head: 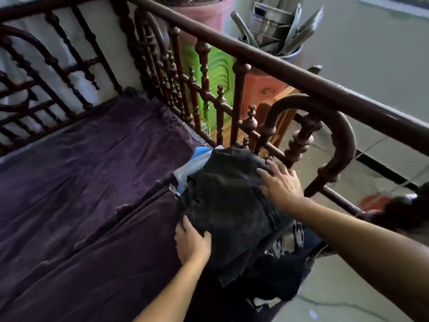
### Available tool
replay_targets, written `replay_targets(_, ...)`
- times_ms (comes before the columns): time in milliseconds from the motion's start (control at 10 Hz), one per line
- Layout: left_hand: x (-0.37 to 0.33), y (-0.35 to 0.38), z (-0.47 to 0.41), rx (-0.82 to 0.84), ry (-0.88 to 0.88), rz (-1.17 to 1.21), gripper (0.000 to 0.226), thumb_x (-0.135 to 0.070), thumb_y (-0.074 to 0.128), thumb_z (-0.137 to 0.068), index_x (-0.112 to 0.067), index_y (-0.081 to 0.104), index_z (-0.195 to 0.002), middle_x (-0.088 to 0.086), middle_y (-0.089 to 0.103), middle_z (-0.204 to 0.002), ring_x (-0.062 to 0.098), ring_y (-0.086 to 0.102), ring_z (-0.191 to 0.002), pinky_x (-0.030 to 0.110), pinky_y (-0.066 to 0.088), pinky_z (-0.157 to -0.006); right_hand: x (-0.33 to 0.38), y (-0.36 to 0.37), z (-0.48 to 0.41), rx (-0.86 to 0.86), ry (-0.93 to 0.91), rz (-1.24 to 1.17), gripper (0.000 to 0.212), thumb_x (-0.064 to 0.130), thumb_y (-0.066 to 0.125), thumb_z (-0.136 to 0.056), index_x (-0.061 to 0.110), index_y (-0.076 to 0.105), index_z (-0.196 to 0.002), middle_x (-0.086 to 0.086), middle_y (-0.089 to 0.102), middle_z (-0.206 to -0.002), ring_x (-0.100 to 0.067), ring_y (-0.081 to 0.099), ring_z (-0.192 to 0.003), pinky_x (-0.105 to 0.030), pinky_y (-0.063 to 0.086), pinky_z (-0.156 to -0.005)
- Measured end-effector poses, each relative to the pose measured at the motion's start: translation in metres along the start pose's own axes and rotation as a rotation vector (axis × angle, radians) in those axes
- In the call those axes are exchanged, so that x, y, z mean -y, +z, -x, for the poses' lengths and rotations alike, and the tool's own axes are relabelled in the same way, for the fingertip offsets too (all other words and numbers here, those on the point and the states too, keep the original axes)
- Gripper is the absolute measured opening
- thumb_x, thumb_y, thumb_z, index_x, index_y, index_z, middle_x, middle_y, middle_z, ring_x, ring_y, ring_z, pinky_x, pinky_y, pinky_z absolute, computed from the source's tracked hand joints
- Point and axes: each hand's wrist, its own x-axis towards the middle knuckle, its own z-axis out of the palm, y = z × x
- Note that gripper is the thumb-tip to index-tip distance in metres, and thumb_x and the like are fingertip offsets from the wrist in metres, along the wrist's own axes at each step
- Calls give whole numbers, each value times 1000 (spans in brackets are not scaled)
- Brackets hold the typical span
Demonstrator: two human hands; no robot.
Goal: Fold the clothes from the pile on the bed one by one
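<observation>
I take this for the end of one fold. The folded, faded dark grey denim garment (227,205) sits on top of a stack at the edge of the bed, and I am squaring it off. My right hand (282,185) lies flat on its far corner, fingers (267,174) spread and straight, pressing down. My left hand (192,244) braces the near edge, fingers (185,225) straight along the side and thumb on top; nothing is pinched.

The denim looks thick and stiff, with seams and a raw hem showing, so it should hold its shape. A pale blue cloth (197,163) peeks out beyond my left fingers. Crumpled black clothes with white print (281,259) lie just nearer than my right wrist. The purple velvet bed cover (92,182) stretches away left of my left fingers.

Next I should lift both hands away and draw one loose piece onto that cover.
</observation>
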Motion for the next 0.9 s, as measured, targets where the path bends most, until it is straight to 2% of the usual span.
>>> replay_targets(100,-20,17,4,-165,484,-203,57,-33,52,-93,-26,32,-147,12,24,-155,30,29,-140,41,35,-108,11,24,-10,41,-189,-12,65,61,28,-95,36,13,-152,-8,-5,-162,-29,-9,-148,-52,8,-117)
replay_targets(200,-27,42,2,21,541,-388,70,-65,1,-90,-34,9,-152,10,7,-160,31,10,-147,44,19,-116,8,59,-18,137,-201,-21,78,74,4,-83,38,0,-152,-5,-11,-161,-28,-16,-147,-55,3,-118)
replay_targets(300,-16,69,4,121,484,-489,88,-71,-34,-65,-33,-23,-143,7,-13,-160,29,-9,-147,42,2,-118,-1,95,-22,154,-200,-13,79,76,8,-84,38,-1,-152,-2,-11,-162,-24,-18,-147,-53,0,-118)
replay_targets(400,-17,86,-4,147,428,-508,82,-68,-19,-72,-33,-18,-147,8,-13,-160,29,-11,-147,43,1,-118,-7,116,-30,145,-220,-37,76,74,20,-89,38,0,-152,0,-11,-162,-22,-20,-146,-50,-4,-118)
replay_targets(600,-21,90,-8,176,385,-581,81,-63,-15,-74,-35,-13,-150,7,-13,-160,28,-10,-147,43,2,-119,-9,126,-37,161,-240,-101,76,72,25,-89,37,2,-152,0,-8,-162,-22,-16,-147,-49,2,-118)
replay_targets(700,-20,86,-5,162,363,-590,77,-62,-5,-81,-31,0,-152,11,3,-160,30,4,-147,45,12,-118,-8,107,-36,263,-243,-111,77,71,29,-89,37,2,-152,0,-9,-162,-23,-14,-148,-48,5,-119)
replay_targets(800,-18,84,1,85,350,-587,67,-56,20,-89,-22,43,-143,16,45,-144,33,44,-132,46,41,-104,-5,63,-49,359,-230,-193,67,60,52,-88,33,33,-146,-4,23,-158,-24,17,-146,-43,30,-111)
replay_targets(900,-18,87,9,50,373,-554,62,-52,30,-86,-19,61,-127,15,61,-127,32,60,-116,46,51,-92,6,-10,-60,56,-147,-727,25,38,65,-88,22,71,-106,0,70,-103,-18,64,-98,-30,49,-81)
